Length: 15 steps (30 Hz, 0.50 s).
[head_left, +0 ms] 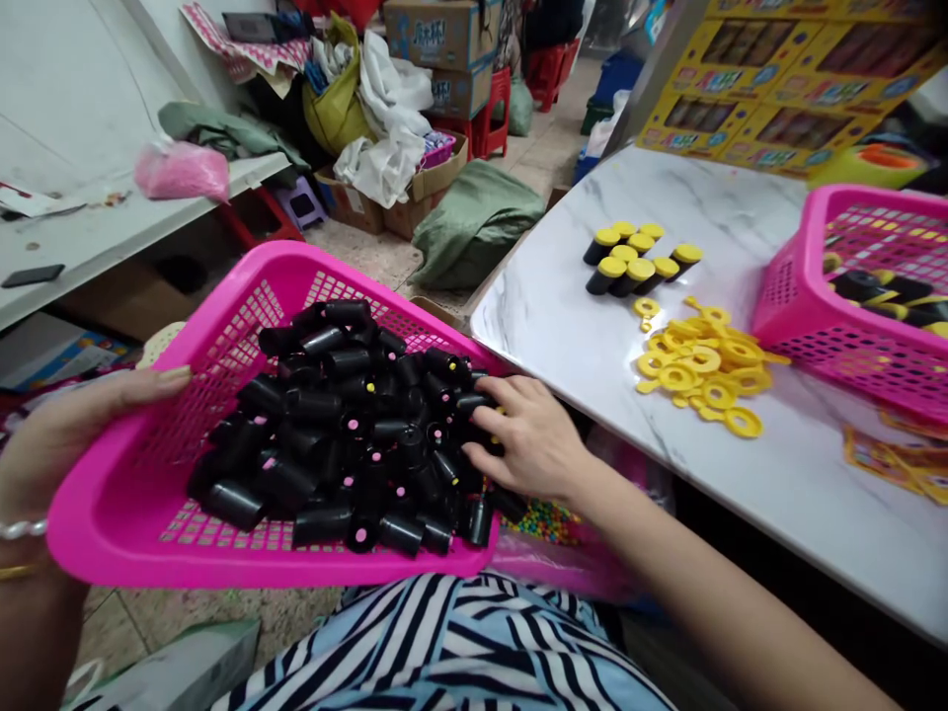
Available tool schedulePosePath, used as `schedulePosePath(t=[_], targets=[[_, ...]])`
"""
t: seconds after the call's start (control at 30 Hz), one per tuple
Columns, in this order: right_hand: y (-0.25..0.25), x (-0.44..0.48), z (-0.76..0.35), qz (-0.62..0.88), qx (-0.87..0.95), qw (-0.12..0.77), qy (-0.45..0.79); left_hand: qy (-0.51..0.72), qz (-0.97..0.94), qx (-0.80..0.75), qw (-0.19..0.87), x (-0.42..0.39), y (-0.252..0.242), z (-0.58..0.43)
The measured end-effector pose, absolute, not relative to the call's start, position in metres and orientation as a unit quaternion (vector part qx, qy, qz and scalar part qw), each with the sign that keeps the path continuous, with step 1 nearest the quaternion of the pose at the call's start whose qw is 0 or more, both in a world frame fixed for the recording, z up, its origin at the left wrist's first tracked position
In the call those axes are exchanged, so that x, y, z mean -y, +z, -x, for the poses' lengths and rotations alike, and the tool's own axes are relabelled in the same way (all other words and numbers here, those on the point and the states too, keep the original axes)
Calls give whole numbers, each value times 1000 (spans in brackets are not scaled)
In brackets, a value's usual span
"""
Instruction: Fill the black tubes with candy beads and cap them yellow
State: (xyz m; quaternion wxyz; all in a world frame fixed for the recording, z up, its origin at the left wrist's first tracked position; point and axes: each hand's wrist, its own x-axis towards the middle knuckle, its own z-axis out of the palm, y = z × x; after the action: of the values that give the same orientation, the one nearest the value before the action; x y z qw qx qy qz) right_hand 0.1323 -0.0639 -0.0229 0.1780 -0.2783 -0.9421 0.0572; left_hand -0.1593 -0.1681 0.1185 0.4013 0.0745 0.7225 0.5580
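Observation:
My left hand (81, 434) grips the left rim of a pink plastic basket (118, 523), thumb over the edge and fingers hidden behind it. The basket tilts and holds a heap of small black tubes (318, 415), some showing pink or yellow dots at their ends. At its right side my right hand (529, 434) reaches in, fingers apart and resting on the tubes; none is plainly gripped. Below that hand, many tiny coloured beads (548, 521) show in clear plastic.
On the marbled table (563, 306) stand several yellow-capped black tubes (626, 259), beside a pile of yellow ring-shaped pieces (703, 365). A second pink basket (796, 267) and stacked yellow boxes (785, 89) are farther right. A green sack (474, 222) lies on the floor.

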Motion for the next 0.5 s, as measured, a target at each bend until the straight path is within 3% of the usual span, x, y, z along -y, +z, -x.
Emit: schedulePosePath(t=[0.13,0.3,0.5], targets=[[-11,65,-141,305,932,185,62,474,-97,-748,455,167,126,167],[0,52,-83,242,941,225,73,416,34,-808,416,150,128,185],[-9,29,-65,235,960,132,78,427,-75,-795,424,164,132,171]])
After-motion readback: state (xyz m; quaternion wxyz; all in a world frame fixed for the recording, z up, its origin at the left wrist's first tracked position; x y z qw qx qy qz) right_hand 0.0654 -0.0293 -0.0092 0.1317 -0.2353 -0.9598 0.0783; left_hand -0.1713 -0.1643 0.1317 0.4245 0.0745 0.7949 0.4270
